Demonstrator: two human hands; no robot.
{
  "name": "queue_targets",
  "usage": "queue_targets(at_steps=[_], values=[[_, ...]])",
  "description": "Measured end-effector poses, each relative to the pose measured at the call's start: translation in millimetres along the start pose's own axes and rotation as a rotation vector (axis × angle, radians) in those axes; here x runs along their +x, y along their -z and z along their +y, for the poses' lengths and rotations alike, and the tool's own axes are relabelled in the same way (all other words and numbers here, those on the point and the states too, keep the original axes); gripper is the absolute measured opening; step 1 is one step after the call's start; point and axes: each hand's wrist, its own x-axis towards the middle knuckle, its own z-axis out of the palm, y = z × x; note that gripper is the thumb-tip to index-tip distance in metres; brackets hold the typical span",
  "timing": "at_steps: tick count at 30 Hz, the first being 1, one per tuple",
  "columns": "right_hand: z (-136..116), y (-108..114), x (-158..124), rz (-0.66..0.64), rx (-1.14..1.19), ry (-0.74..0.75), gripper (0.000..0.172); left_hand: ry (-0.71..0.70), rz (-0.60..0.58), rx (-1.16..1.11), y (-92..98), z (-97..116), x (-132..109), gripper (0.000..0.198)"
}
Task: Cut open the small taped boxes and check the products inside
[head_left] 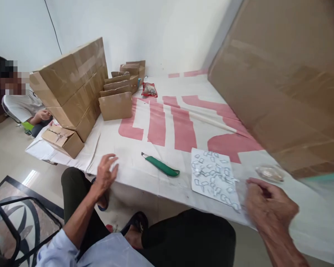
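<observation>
Above the table's front edge, my left hand [107,172] has its fingers apart and holds nothing. A green box cutter [163,166] lies on the cloth between my hands, its blade end pointing left. To its right is a white sheet [211,176] with many small outlined pieces on it. My right hand [269,204] is closed just right of the sheet, pinching what looks like a clear plastic bag [241,191], blurred. Behind that hand lies a small clear packet [269,173].
Stacked cartons [72,81] and a small box [63,140] stand at the left; open boxes [116,105] and a red packet [149,89] are behind. A large carton [284,81] rises at the right. A person [23,105] sits at far left.
</observation>
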Motion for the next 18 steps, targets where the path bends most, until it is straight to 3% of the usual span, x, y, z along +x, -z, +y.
queue_targets(at_steps=[5,9,12,15,18], values=[[-14,5,-3,-0.021,-0.001,-0.048,0.027,0.221,0.172,0.274,95.7,-65,25,0.033],[-20,5,-5,-0.006,0.001,-0.060,0.023,0.428,0.170,0.587,154.3,-94,51,0.059],[-21,3,-5,0.016,-0.001,-0.071,0.019,0.531,0.059,0.644,169.7,-106,66,0.060],[-18,1,-3,0.029,-0.020,-0.058,0.012,0.549,-0.018,0.654,166.6,-107,69,0.047],[-14,-2,0,0.049,-0.012,-0.043,0.008,0.511,0.000,0.678,160.0,-102,62,0.040]])
